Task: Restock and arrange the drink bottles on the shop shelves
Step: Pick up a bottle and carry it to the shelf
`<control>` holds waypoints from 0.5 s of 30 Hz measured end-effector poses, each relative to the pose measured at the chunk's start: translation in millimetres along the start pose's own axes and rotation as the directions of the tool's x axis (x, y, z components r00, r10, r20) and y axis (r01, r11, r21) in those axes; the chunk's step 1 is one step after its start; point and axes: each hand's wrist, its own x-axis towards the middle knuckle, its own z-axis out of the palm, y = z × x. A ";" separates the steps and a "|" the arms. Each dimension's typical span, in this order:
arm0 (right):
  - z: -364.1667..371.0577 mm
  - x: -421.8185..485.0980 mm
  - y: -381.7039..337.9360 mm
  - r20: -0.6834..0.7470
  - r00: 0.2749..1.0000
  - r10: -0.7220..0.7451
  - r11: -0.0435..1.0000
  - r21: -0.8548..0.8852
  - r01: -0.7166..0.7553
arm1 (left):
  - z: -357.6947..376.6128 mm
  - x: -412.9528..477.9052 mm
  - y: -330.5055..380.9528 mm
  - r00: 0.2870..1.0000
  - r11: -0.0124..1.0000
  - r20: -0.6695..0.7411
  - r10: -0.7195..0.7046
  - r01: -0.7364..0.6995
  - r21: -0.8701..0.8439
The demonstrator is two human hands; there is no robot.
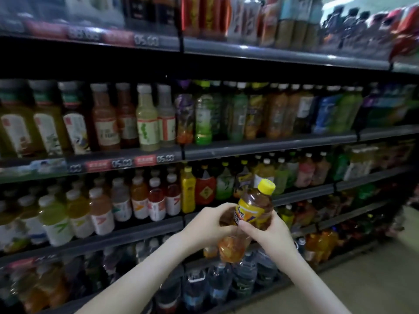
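Observation:
An amber tea bottle [251, 209] with a yellow cap and a yellow label is held in front of the shelves, tilted with its cap up and to the right. My left hand [208, 225] grips its left side at the label. My right hand [269, 232] grips its right side, thumb across the lower body. The bottle's base shows below my fingers. Behind it, the third shelf [301, 196] holds a row of yellow, red and green bottles.
Rows of drink bottles fill several dark shelves. Price tags [145, 160] line the second shelf edge. Water bottles [217, 284] stand on the bottom shelf. A beige floor [362, 279] opens at the lower right.

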 end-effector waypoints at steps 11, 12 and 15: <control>-123.9 145.1 4.3 -0.271 0.948 -0.165 0.966 0.150 0.211 | 27.0 187.6 23.2 0.901 0.953 -0.423 0.097 0.039 0.300; -132.8 159.8 2.8 -0.285 0.939 -0.194 0.962 0.132 0.238 | 25.7 206.6 23.3 0.879 0.956 -0.469 0.093 0.053 0.289; -154.0 201.7 -8.2 -0.308 0.917 -0.255 0.945 0.123 0.304 | 16.8 258.1 26.3 0.803 0.957 -0.587 0.099 0.086 0.278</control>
